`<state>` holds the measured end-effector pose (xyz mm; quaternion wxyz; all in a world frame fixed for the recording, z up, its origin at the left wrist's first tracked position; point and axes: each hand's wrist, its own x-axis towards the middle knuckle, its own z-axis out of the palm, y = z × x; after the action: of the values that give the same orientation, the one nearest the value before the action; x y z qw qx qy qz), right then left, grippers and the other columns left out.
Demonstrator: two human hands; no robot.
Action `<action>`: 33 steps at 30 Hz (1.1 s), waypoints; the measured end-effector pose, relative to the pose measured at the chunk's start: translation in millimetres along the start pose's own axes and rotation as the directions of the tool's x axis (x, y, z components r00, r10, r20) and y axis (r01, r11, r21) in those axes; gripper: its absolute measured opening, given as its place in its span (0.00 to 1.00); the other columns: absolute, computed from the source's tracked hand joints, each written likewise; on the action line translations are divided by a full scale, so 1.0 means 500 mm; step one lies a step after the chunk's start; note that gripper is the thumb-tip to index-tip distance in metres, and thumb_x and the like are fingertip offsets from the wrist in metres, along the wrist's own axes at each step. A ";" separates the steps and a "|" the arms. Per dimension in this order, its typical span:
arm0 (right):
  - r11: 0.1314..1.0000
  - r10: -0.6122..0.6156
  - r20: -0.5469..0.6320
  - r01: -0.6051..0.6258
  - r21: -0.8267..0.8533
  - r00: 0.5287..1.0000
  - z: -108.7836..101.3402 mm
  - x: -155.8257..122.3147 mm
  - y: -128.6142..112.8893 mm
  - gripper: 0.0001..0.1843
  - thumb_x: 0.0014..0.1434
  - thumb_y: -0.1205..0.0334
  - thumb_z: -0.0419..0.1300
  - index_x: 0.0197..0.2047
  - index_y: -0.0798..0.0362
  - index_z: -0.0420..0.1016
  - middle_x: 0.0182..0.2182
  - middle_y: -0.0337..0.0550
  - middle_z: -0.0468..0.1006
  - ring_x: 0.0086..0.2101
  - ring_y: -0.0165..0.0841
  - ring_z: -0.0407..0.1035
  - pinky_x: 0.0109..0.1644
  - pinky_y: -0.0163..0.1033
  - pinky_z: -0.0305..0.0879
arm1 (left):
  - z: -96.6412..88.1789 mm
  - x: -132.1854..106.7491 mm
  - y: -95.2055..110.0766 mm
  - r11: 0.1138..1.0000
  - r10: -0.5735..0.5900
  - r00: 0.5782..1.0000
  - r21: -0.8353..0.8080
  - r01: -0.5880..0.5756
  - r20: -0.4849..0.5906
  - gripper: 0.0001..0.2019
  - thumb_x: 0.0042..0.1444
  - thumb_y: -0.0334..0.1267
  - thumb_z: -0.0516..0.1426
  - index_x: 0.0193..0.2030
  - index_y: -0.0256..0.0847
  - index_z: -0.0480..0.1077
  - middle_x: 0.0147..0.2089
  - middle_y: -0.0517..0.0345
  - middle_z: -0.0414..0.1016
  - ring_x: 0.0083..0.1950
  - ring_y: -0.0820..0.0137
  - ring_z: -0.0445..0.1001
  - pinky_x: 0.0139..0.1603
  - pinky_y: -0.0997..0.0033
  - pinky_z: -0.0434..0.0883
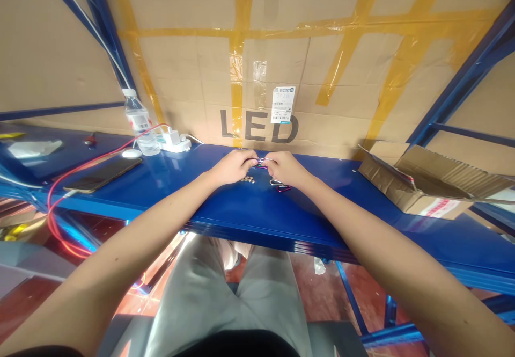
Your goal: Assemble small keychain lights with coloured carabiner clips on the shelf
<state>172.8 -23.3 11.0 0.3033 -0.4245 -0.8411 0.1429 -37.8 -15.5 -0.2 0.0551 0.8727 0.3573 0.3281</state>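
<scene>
My left hand (235, 167) and my right hand (286, 167) meet over the blue shelf top (241, 206), fingertips pinched. Between them shows a small shiny purple and silver metal piece (261, 161), held from both sides. Fingers cover most of it, so its exact kind is unclear. Several tiny metallic pieces (248, 179) lie in a loose group just below my left hand. Under my right hand rest a silver carabiner (277, 182) and a red carabiner (284, 189), close together and partly overlapping.
Behind the shelf stands a large taped cardboard box (189, 78). An open small carton (418, 185) sits at the right. To the left are a water bottle (142, 126), a white charger strip (174, 141), a phone (102, 174) and a red cable (50, 201). Blue posts rise on both sides.
</scene>
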 end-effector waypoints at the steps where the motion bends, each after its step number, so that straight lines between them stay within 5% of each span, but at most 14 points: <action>1: 0.999 -0.027 -0.004 0.027 -0.027 1.000 -0.001 0.000 0.001 0.19 0.66 0.70 0.51 0.22 0.52 0.63 0.21 0.39 0.72 0.26 0.31 0.66 0.34 0.36 0.57 | 0.001 -0.001 0.001 1.000 -0.018 1.000 0.006 0.018 0.018 0.11 0.67 0.40 0.50 0.38 0.40 0.72 0.34 0.56 0.76 0.35 0.67 0.72 0.39 0.66 0.66; 10: 0.975 -0.151 0.007 0.150 -0.164 0.989 -0.009 -0.001 0.006 0.16 0.64 0.71 0.51 0.24 0.52 0.67 0.22 0.38 0.69 0.27 0.32 0.61 0.34 0.36 0.52 | 0.022 0.006 0.006 0.922 -0.196 0.975 -0.317 0.220 0.107 0.15 0.64 0.42 0.53 0.26 0.41 0.63 0.24 0.62 0.62 0.26 0.72 0.60 0.31 0.68 0.62; 15: 0.952 -0.216 0.015 0.214 -0.218 0.976 -0.011 0.002 0.011 0.16 0.65 0.72 0.50 0.29 0.53 0.74 0.26 0.41 0.74 0.30 0.33 0.64 0.36 0.37 0.54 | 0.024 0.006 0.007 0.685 -0.298 0.911 -0.601 0.412 0.285 0.18 0.63 0.46 0.57 0.23 0.41 0.63 0.18 0.64 0.53 0.18 0.77 0.51 0.22 0.70 0.54; 19: 0.955 -0.227 0.016 0.226 -0.193 0.974 -0.016 0.003 0.016 0.16 0.66 0.71 0.50 0.33 0.53 0.78 0.30 0.42 0.78 0.32 0.34 0.67 0.38 0.37 0.56 | 0.020 0.005 0.011 0.532 -0.317 0.873 -0.693 0.487 0.370 0.16 0.60 0.49 0.62 0.29 0.39 0.71 0.20 0.62 0.56 0.18 0.78 0.52 0.19 0.73 0.45; 24: 0.973 -0.206 -0.020 0.203 -0.106 0.978 -0.018 0.002 0.019 0.16 0.67 0.69 0.49 0.33 0.53 0.76 0.26 0.40 0.75 0.29 0.33 0.66 0.37 0.37 0.56 | 0.008 0.005 0.021 0.534 -0.290 0.894 -0.718 0.447 0.340 0.16 0.61 0.51 0.63 0.34 0.39 0.72 0.22 0.62 0.62 0.18 0.80 0.53 0.19 0.74 0.47; 33: 0.985 -0.169 -0.046 0.166 -0.053 0.985 -0.017 0.005 0.027 0.17 0.67 0.66 0.52 0.24 0.52 0.65 0.23 0.39 0.71 0.29 0.32 0.63 0.37 0.38 0.53 | -0.008 0.009 0.010 0.594 -0.303 0.921 -0.707 0.383 0.244 0.06 0.63 0.38 0.59 0.43 0.39 0.72 0.28 0.60 0.70 0.18 0.79 0.57 0.19 0.74 0.53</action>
<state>185.6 -13.4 12.0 0.3246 -0.3631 -0.8692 0.0854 -34.9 -17.0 7.2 0.4852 0.7029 0.3502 0.3846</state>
